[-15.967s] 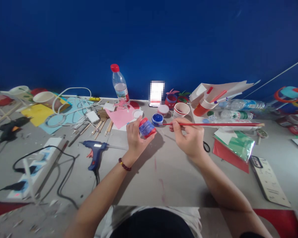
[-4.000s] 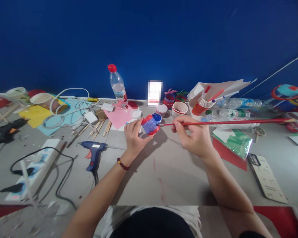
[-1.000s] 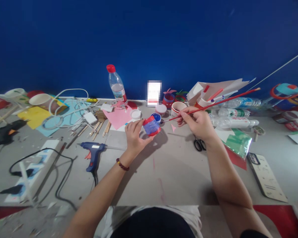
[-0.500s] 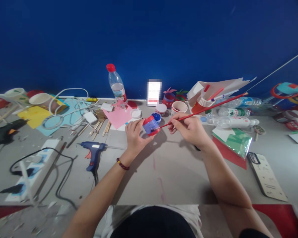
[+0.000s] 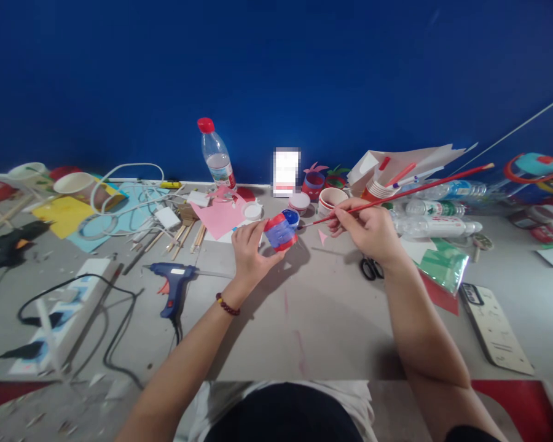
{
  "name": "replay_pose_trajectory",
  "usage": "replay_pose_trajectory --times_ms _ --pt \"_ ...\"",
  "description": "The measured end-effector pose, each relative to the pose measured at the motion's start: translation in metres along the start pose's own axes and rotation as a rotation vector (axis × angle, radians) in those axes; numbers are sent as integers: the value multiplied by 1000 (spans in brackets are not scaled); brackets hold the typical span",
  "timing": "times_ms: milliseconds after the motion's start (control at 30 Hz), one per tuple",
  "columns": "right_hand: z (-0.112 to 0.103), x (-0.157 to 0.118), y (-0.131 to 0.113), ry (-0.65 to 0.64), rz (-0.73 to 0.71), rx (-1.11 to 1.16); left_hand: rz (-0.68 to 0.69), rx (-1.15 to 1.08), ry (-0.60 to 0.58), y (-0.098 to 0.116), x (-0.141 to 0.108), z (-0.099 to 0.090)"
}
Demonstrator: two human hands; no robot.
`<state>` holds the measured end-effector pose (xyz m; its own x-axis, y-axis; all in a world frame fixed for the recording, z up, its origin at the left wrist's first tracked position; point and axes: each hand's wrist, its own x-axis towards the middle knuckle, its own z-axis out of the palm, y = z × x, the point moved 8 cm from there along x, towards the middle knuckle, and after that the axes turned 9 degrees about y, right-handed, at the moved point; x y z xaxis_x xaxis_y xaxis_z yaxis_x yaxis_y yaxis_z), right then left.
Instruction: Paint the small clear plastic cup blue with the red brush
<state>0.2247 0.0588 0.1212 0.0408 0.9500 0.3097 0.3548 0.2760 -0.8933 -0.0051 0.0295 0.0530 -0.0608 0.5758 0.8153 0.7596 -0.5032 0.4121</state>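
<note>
My left hand (image 5: 252, 253) holds a small red and blue painted piece (image 5: 280, 232) between thumb and fingers, above the table. A long red paintbrush (image 5: 396, 195) is pinched in my right hand (image 5: 366, 228). The brush tip lies just right of the painted piece, with a small gap between them. Right behind the piece sits an open pot of blue paint (image 5: 290, 217). A white paper cup (image 5: 332, 200) stands behind my right hand, and a white lid or tub (image 5: 299, 202) is beside it.
To the left lie a blue glue gun (image 5: 174, 288), a power strip (image 5: 67, 313) and tangled cables. A red-capped bottle (image 5: 219, 161) stands at the back. Black scissors (image 5: 371, 269), plastic bottles (image 5: 437, 226), green sheets (image 5: 445, 264) and a phone (image 5: 495, 328) are on the right.
My right hand and the brush have moved right and slightly up, so the tip is off the painted piece. The scissors now show more fully. My left hand is nearly unmoved.
</note>
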Motion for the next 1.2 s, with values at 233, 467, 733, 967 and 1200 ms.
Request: replay_pose_trajectory --times_ms 233,467,733,967,1200 --pt "21 -9 2 -97 68 194 64 34 -31 9 0 4" --pt "26 -9 -13 -87 14 132 87 21 -53 7 -5 7" --pt "6 4 3 35 6 38 94 24 -38 9 -2 3" --pt "7 3 9 -13 91 168 62 39 -98 6 -4 8" --pt "23 -4 -3 -111 41 178 100 47 -124 9 -6 12"
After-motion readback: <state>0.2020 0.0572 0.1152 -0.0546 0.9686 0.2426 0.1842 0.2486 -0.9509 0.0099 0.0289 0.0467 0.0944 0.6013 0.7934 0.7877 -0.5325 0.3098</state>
